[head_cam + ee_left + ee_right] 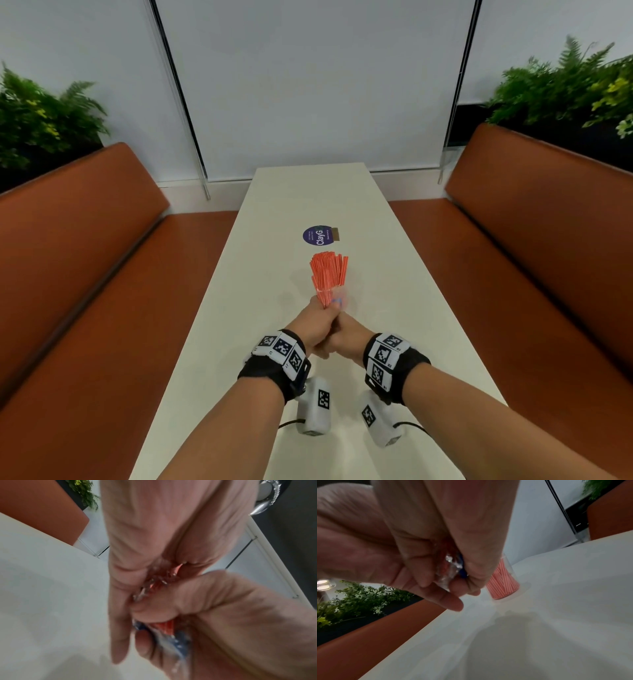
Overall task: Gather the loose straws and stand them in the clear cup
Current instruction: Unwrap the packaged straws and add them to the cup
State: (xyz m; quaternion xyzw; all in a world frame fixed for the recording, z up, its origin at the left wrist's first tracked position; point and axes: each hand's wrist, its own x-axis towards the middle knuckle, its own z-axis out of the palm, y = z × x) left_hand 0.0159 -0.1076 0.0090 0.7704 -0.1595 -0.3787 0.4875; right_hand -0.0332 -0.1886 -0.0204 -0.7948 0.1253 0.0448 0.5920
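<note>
Orange seats (89, 274) flank both long edges of the white table (394, 308); a round purple sticker (319, 235) lies beyond mid-table. The straws (328, 275) stand in the cup (508, 582) mid-table, long axis upright, fanning away. Left hand (317, 327) and right hand (346, 334), pressed together, clutch a crinkled clear wrapper (448, 568) just before the cup.
</note>
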